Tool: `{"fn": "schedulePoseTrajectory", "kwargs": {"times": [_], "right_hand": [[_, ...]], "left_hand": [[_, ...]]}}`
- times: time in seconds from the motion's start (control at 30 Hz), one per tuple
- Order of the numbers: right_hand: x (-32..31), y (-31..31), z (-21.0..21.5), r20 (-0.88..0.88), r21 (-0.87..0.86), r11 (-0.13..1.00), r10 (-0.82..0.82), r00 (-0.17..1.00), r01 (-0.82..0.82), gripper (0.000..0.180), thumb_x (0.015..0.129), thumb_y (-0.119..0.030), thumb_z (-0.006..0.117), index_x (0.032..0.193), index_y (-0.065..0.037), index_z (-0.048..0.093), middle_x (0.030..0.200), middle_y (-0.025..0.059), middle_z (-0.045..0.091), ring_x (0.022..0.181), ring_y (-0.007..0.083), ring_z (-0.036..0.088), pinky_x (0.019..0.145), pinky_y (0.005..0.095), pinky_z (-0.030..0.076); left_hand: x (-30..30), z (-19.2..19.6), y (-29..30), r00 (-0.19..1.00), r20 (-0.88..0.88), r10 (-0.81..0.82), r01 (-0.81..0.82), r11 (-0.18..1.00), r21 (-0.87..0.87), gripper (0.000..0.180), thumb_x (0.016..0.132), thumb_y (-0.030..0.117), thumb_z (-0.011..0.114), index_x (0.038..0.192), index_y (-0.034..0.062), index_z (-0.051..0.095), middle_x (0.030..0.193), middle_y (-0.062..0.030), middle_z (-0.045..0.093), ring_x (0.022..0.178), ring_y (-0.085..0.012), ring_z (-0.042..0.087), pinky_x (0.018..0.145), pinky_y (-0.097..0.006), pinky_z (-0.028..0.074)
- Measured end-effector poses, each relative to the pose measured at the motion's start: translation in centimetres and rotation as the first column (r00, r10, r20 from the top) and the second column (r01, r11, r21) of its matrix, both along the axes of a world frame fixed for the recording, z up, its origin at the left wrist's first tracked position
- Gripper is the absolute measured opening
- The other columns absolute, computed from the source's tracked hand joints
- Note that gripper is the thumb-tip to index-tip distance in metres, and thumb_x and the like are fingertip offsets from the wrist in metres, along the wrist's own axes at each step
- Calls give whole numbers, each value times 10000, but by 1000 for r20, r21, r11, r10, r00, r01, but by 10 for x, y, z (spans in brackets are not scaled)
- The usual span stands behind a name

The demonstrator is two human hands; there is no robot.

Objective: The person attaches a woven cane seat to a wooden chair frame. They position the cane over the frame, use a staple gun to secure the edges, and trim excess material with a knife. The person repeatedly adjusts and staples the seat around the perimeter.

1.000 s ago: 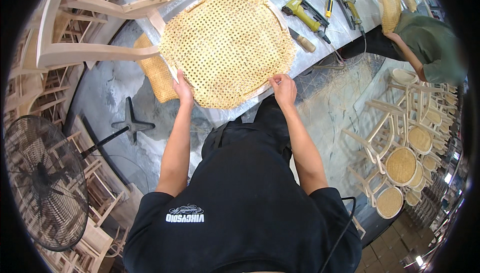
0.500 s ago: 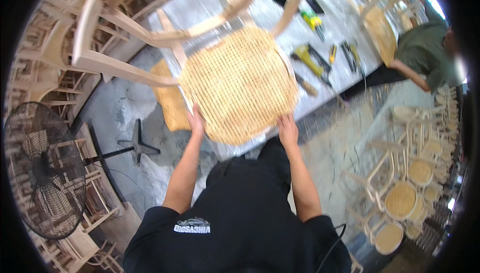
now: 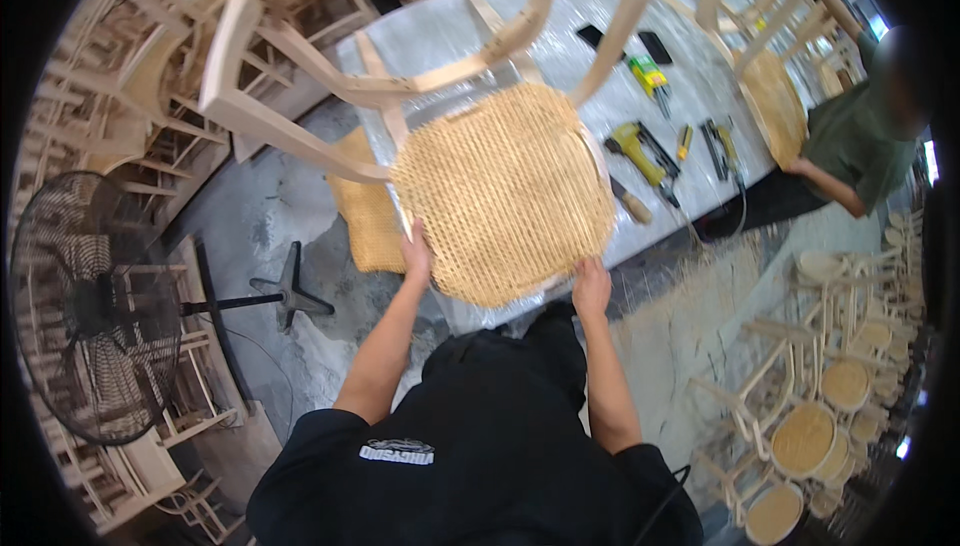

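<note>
A pale wooden chair (image 3: 300, 146) rests on the table before me, its woven cane seat (image 3: 510, 186) facing up toward me. The weave has an uneven, untrimmed outline. My left hand (image 3: 417, 256) grips the left edge of the seat, with the thumb along the rim and the other fingers mostly hidden. At the near right edge, my right hand (image 3: 592, 286) pinches the rim of the seat with bent fingers.
On the plastic-covered table (image 3: 570, 246) lie a green nail gun (image 3: 645, 158), a wooden-handled tool (image 3: 630, 204), a yellow-handled tool (image 3: 684, 143) and another air tool (image 3: 720, 146). A co-worker (image 3: 860, 126) holds another chair (image 3: 775, 96) at right. A pedestal fan (image 3: 95, 306) stands left.
The whole view has shifted, so the chair, table and tools appear lower and farther right. Both hands keep about the same places on the seat's edge.
</note>
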State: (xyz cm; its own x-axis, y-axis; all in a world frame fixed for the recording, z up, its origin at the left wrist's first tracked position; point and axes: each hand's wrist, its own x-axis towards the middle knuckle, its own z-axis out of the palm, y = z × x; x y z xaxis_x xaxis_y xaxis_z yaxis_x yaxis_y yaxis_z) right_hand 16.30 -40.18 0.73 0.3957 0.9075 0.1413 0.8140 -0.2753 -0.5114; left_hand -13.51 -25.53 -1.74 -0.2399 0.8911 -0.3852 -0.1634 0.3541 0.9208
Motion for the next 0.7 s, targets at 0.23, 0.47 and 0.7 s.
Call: {"fn": "schedulePoseTrajectory", "kwargs": {"times": [0.23, 0.47, 0.7], "right_hand": [[-6, -1, 10, 11, -46, 999, 5, 1000, -5, 62, 883, -106, 625, 874, -48, 603, 980, 112, 591, 942, 331, 598, 758, 477, 447], [2, 3, 12, -344, 124, 992, 75, 936, -34, 75, 895, -60, 611, 902, 15, 609, 922, 175, 626, 845, 393, 628, 721, 437, 488], [-12, 7, -1, -372, 137, 970, -136, 918, 199, 24, 903, -5, 602, 894, 18, 604, 820, 195, 652, 765, 382, 640, 696, 409, 493]], "left_hand": [[-3, -1, -2, 998, -60, -21, 22, 1000, 15, 482, 1044, 372, 496, 1280, -46, 550, 1107, -102, 640, 994, -192, 595, 882, -332, 470], [0, -3, -5, 1000, -17, -13, 13, 999, 33, 499, 1031, 415, 525, 1260, -26, 564, 1080, -83, 647, 934, -177, 607, 826, -315, 489], [-2, -6, -3, 999, 35, -14, 14, 1000, 1, 537, 1015, 459, 536, 1251, -23, 569, 1081, -77, 651, 931, -160, 607, 822, -295, 488]]}}
